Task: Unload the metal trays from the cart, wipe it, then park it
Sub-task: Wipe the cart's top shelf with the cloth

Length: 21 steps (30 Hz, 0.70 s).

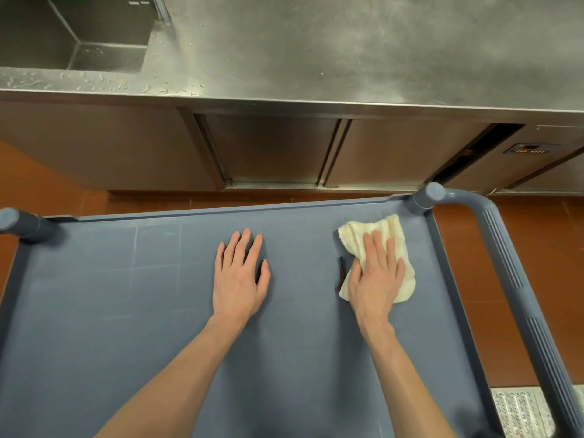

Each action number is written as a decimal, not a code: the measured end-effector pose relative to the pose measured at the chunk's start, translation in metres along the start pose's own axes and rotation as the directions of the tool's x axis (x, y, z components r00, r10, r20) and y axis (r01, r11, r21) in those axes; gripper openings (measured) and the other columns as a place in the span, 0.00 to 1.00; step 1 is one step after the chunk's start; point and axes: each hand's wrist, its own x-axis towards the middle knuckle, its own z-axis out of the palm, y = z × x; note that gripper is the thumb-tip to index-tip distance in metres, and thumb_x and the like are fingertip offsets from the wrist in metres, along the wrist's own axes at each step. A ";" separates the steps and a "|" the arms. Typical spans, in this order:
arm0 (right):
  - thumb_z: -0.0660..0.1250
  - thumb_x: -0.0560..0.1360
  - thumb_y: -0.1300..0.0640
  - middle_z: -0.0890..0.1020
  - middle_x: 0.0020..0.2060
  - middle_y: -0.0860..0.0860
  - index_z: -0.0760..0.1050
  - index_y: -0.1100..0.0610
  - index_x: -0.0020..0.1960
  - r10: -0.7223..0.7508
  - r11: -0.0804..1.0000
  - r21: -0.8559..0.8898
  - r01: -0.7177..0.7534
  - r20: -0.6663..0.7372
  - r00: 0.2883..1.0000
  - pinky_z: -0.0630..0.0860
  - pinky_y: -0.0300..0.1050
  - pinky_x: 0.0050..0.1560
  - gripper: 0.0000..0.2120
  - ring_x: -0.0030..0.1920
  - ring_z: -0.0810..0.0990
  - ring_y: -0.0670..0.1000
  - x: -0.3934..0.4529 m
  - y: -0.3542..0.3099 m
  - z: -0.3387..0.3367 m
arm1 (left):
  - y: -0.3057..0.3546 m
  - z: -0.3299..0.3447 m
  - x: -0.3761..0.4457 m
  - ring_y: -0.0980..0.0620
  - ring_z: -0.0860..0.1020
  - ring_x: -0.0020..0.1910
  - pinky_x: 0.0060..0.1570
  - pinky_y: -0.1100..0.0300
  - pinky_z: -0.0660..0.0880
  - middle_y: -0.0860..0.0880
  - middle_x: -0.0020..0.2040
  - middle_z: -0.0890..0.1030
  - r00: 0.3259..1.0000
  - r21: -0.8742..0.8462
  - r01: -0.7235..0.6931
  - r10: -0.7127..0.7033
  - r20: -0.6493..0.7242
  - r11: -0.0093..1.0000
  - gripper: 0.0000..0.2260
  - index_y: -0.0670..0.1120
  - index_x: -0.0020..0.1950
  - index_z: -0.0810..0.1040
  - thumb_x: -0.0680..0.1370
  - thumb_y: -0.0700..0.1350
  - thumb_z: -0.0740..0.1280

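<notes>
No legible text or labels anywhere.

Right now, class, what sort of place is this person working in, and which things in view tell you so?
Most likely a commercial kitchen. A long stainless steel counter with a built-in sink runs along the back, steel cabinet doors sit beneath it, and the blue service cart stands on red floor tiles.
</notes>
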 end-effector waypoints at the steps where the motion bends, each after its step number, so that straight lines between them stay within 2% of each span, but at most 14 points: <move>1: 0.60 0.79 0.53 0.71 0.78 0.52 0.70 0.54 0.78 -0.015 1.000 0.004 0.015 0.010 1.000 0.62 0.64 0.77 0.27 0.81 0.63 0.60 -0.004 -0.008 0.003 | 0.000 0.000 0.000 0.42 0.64 0.82 0.82 0.42 0.57 0.44 0.81 0.69 1.000 -0.002 0.000 0.000 0.000 1.000 0.25 0.47 0.80 0.71 0.84 0.52 0.57; 8: 0.61 0.79 0.53 0.73 0.77 0.50 0.70 0.52 0.78 -0.150 0.987 0.069 0.145 0.085 0.985 0.62 0.62 0.77 0.26 0.80 0.64 0.60 0.013 -0.069 0.027 | 0.000 0.003 -0.001 0.44 0.61 0.83 0.83 0.43 0.54 0.46 0.82 0.67 1.000 -0.024 0.007 -0.007 0.020 1.000 0.24 0.48 0.81 0.69 0.85 0.52 0.57; 13: 0.63 0.81 0.56 0.68 0.79 0.50 0.68 0.53 0.79 -0.191 0.977 0.112 0.180 0.097 0.977 0.60 0.60 0.79 0.26 0.81 0.62 0.59 0.016 -0.111 0.039 | -0.006 0.003 -0.002 0.44 0.62 0.83 0.82 0.42 0.56 0.45 0.82 0.67 1.000 -0.077 -0.006 0.008 0.025 0.997 0.25 0.47 0.80 0.69 0.83 0.50 0.59; 16: 0.62 0.82 0.55 0.67 0.80 0.49 0.67 0.51 0.80 -0.313 0.946 0.141 0.293 0.144 0.939 0.58 0.59 0.80 0.26 0.82 0.60 0.58 0.006 -0.131 0.041 | -0.007 0.001 0.000 0.44 0.61 0.83 0.82 0.42 0.56 0.45 0.82 0.67 0.999 -0.132 -0.006 0.011 0.039 0.991 0.26 0.47 0.80 0.69 0.82 0.49 0.59; 21: 0.60 0.83 0.53 0.68 0.80 0.46 0.68 0.50 0.79 -0.383 0.915 0.212 0.344 0.189 0.904 0.56 0.57 0.81 0.25 0.82 0.59 0.55 -0.008 -0.160 0.043 | -0.033 -0.012 -0.001 0.48 0.59 0.84 0.83 0.45 0.56 0.47 0.84 0.63 0.984 -0.226 -0.077 0.110 0.137 0.971 0.27 0.44 0.82 0.65 0.83 0.49 0.58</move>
